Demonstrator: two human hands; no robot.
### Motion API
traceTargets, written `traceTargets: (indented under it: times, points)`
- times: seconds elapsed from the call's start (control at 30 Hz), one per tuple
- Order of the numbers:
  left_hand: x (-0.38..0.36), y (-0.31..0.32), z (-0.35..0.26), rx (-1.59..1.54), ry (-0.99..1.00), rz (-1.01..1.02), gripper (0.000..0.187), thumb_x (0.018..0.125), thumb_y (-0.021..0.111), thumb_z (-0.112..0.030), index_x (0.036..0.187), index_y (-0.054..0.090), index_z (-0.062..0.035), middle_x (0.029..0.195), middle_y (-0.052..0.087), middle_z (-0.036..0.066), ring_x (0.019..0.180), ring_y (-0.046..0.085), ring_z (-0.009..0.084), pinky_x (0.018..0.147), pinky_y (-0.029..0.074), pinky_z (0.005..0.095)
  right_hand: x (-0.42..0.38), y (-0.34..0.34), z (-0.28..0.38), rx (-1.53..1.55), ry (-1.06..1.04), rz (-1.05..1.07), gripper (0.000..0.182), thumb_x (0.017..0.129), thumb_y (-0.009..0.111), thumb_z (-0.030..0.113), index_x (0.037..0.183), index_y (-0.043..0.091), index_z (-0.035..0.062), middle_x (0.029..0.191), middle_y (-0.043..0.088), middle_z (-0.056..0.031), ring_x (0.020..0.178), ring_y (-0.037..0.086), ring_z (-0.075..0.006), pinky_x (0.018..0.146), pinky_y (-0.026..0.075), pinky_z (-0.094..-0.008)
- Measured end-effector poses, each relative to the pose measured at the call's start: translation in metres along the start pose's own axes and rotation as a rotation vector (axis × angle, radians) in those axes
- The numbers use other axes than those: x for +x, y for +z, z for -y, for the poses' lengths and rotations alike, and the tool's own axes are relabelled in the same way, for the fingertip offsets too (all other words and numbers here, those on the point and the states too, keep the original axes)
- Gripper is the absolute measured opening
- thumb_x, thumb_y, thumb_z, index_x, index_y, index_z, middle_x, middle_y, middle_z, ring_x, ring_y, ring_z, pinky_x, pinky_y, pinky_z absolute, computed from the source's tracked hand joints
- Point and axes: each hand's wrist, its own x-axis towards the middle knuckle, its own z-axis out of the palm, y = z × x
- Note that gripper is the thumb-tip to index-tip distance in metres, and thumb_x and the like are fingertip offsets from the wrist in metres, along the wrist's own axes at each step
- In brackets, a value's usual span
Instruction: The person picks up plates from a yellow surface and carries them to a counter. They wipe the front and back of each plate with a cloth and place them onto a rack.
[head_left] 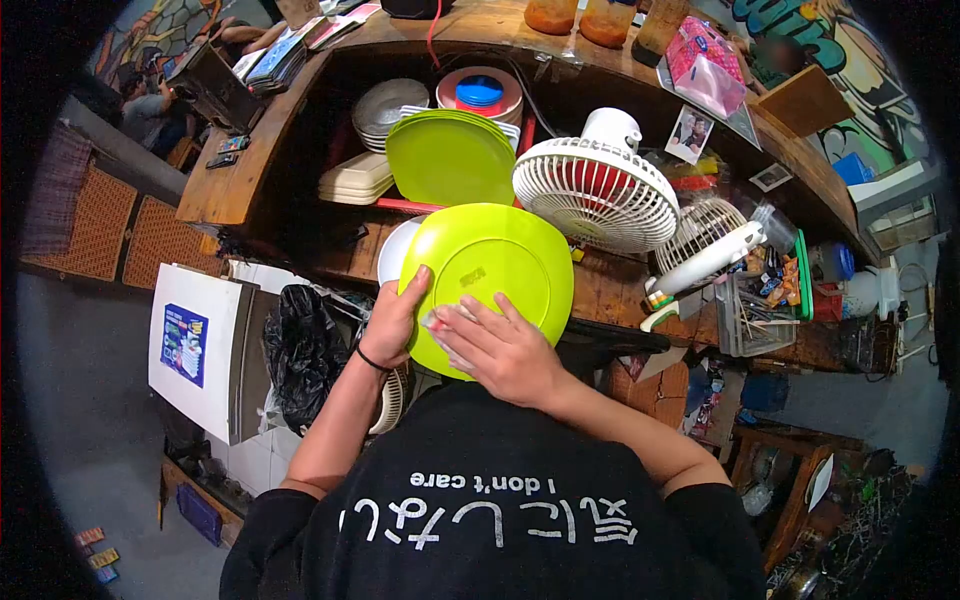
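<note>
A lime-green plate (500, 245) with rounded corners is tilted up in front of my chest, showing a round ring and a small dark mark. My left hand (390, 322) grips its left edge, thumb on the face that I see. Flat against the plate's lower part, my right hand (508, 352) presses a thin whitish cloth or tissue (445, 328), mostly hidden under the fingers. Behind it, a stack of similar green plates (450, 155) leans on the shelf. A white plate (398, 250) shows partly behind the held plate's left edge.
A white fan (600, 185) stands just right of the plates, with another fan (700, 250) beyond. Foam boxes (355, 180) and bowls (390, 108) sit at the left. A clear bin (745, 325) is at the right; a black plastic bag (305, 345) hangs lower left.
</note>
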Motion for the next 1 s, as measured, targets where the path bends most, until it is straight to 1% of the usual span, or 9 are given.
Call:
traceTargets:
  times: [0.1, 0.17, 0.23, 0.33, 0.5, 0.63, 0.73, 0.9, 1.0]
  points:
    - [0.0, -0.004, 0.007, 0.018, -0.032, -0.003, 0.047, 0.096, 0.056, -0.033, 0.123, 0.053, 0.0053, 0.11, 0.066, 0.012, 0.093, 0.066, 0.0181, 0.082, 0.054, 0.0316, -0.006, -0.009, -0.023, 0.028, -0.066, 0.086, 0.05, 0.094, 0.052, 0.031, 0.141, 0.046, 0.0145, 0.146, 0.045, -0.005, 0.133, 0.042, -0.0273, 0.109, 0.027, -0.0554]
    - [0.0, 0.002, 0.009, 0.015, -0.021, -0.026, 0.046, 0.096, 0.057, -0.033, 0.122, 0.054, 0.0048, 0.112, 0.065, 0.012, 0.094, 0.066, 0.018, 0.083, 0.053, 0.0315, 0.0, -0.014, -0.042, -0.012, 0.29, 0.046, 0.053, 0.096, 0.048, 0.033, 0.144, 0.041, 0.0134, 0.15, 0.039, -0.0062, 0.137, 0.037, -0.0293, 0.11, 0.022, -0.0589]
    - [0.004, 0.005, 0.014, 0.002, -0.001, -0.039, 0.044, 0.097, 0.056, -0.032, 0.121, 0.055, 0.0042, 0.114, 0.064, 0.012, 0.095, 0.065, 0.0176, 0.083, 0.053, 0.0312, 0.013, -0.01, -0.035, -0.025, 0.327, 0.041, 0.055, 0.096, 0.047, 0.034, 0.145, 0.038, 0.0109, 0.152, 0.034, -0.009, 0.138, 0.034, -0.0316, 0.111, 0.023, -0.0568]
    - [0.013, -0.004, 0.025, 0.123, 0.09, -0.074, 0.042, 0.098, 0.054, -0.031, 0.122, 0.054, 0.0039, 0.116, 0.064, 0.012, 0.098, 0.065, 0.0181, 0.084, 0.053, 0.0319, 0.026, 0.001, -0.001, 0.141, 0.179, 0.039, 0.053, 0.095, 0.049, 0.034, 0.141, 0.043, 0.0077, 0.149, 0.038, -0.0101, 0.136, 0.037, -0.0304, 0.11, 0.03, -0.0493]
    - [0.004, -0.003, 0.019, -0.085, 0.006, -0.084, 0.044, 0.099, 0.052, -0.031, 0.124, 0.052, 0.005, 0.115, 0.064, 0.013, 0.099, 0.065, 0.0199, 0.085, 0.053, 0.0331, 0.003, -0.007, -0.022, 0.176, 0.018, 0.141, 0.048, 0.094, 0.052, 0.032, 0.137, 0.049, 0.0084, 0.146, 0.042, -0.0103, 0.134, 0.04, -0.0301, 0.109, 0.032, -0.0496]
    - [-0.006, -0.011, 0.0, -0.113, -0.005, -0.14, 0.047, 0.098, 0.052, -0.032, 0.125, 0.051, 0.0063, 0.116, 0.064, 0.014, 0.099, 0.065, 0.0213, 0.086, 0.052, 0.0339, -0.027, 0.014, -0.037, 0.2, 0.261, -0.005, 0.044, 0.094, 0.052, 0.019, 0.136, 0.049, 0.0051, 0.144, 0.044, -0.0151, 0.133, 0.041, -0.0335, 0.108, 0.033, -0.0499]
    - [-0.008, -0.023, -0.019, -0.153, 0.043, -0.224, 0.046, 0.099, 0.047, -0.032, 0.127, 0.05, 0.0038, 0.116, 0.064, 0.015, 0.101, 0.065, 0.0237, 0.089, 0.052, 0.0363, -0.03, 0.035, -0.032, 0.451, 0.657, -0.369, 0.046, 0.088, 0.048, 0.001, 0.135, 0.049, 0.0011, 0.137, 0.048, -0.0256, 0.125, 0.048, -0.0412, 0.105, 0.04, -0.0432]
    - [0.009, -0.029, -0.063, -0.24, 0.264, -0.303, 0.042, 0.099, 0.043, -0.029, 0.128, 0.049, 0.0019, 0.12, 0.061, 0.014, 0.107, 0.062, 0.025, 0.093, 0.05, 0.0388, -0.025, 0.053, -0.059, 0.818, 0.775, -0.358, 0.04, 0.089, 0.049, 0.005, 0.129, 0.054, 0.0033, 0.124, 0.057, -0.0217, 0.111, 0.058, -0.0371, 0.096, 0.047, -0.0375]
    - [0.037, -0.018, -0.084, -0.184, 0.247, -0.381, 0.038, 0.099, 0.042, -0.025, 0.124, 0.049, 0.0028, 0.115, 0.062, 0.015, 0.104, 0.063, 0.0249, 0.089, 0.053, 0.0375, -0.023, 0.045, -0.098, 0.373, 0.527, -0.022, 0.035, 0.088, 0.054, 0.009, 0.122, 0.059, 0.0062, 0.119, 0.06, -0.0115, 0.109, 0.057, -0.0353, 0.093, 0.048, -0.0401]
